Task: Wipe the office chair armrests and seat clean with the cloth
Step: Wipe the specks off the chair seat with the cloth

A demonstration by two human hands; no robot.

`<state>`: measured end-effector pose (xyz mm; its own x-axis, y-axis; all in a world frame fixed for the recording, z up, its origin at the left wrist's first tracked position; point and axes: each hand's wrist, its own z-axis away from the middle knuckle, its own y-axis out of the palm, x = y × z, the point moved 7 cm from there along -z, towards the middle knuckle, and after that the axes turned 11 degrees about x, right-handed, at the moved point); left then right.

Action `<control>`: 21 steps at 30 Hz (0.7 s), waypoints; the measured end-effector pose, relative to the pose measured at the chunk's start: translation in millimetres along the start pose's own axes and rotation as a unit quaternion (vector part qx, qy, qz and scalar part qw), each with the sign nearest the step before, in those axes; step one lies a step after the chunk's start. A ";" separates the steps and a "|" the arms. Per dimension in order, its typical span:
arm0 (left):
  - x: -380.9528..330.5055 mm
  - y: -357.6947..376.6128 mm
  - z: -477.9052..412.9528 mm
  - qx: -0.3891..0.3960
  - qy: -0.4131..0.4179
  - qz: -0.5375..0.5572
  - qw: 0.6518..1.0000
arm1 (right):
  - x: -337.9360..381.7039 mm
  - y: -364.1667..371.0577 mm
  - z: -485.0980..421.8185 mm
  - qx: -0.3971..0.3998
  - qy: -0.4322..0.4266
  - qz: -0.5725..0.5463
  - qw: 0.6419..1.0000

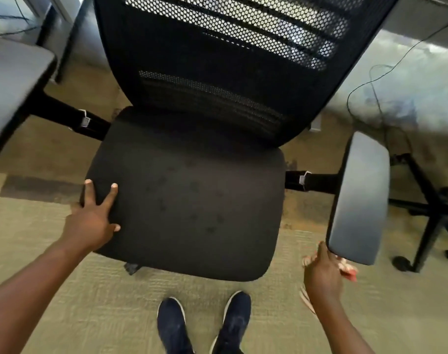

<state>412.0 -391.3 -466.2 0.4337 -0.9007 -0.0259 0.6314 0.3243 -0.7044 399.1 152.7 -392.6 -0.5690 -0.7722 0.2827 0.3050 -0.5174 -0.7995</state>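
Observation:
A black office chair fills the head view, with a fabric seat [192, 200] and a mesh backrest [230, 60]. My left hand [93, 213] rests flat on the seat's front left corner, fingers spread, holding nothing. My right hand [322, 272] grips a red-and-white striped cloth [345, 268] at the near end of the right armrest [361, 198], a grey pad. The cloth is blurred and mostly hidden behind my hand. The left armrest [10, 90] is at the left edge, blurred.
My two dark shoes [205, 323] stand on the carpet just in front of the seat. Another chair's black wheeled base [432, 221] stands at the right. Cables [371, 80] trail over the floor at the upper right. Desk legs [61, 39] stand at the upper left.

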 end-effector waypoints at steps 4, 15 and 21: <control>-2.5 6.5 5.9 0.011 -0.011 -0.004 1.000 | 120.8 68.2 18.2 -0.032 -0.200 -0.039 0.978; -11.2 38.2 30.2 0.000 -0.025 0.000 1.000 | 63.1 74.5 -17.9 -0.013 -0.223 0.123 0.967; -17.5 49.4 42.1 0.007 -0.040 0.022 0.999 | 50.6 50.7 9.9 -0.033 -0.106 -0.112 0.987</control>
<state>462.7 -347.3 -470.6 0.5113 -0.8594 -0.0001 0.6194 0.3686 -0.6931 393.4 83.8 -413.6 -0.4409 -0.7051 0.5554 0.1356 -0.6640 -0.7353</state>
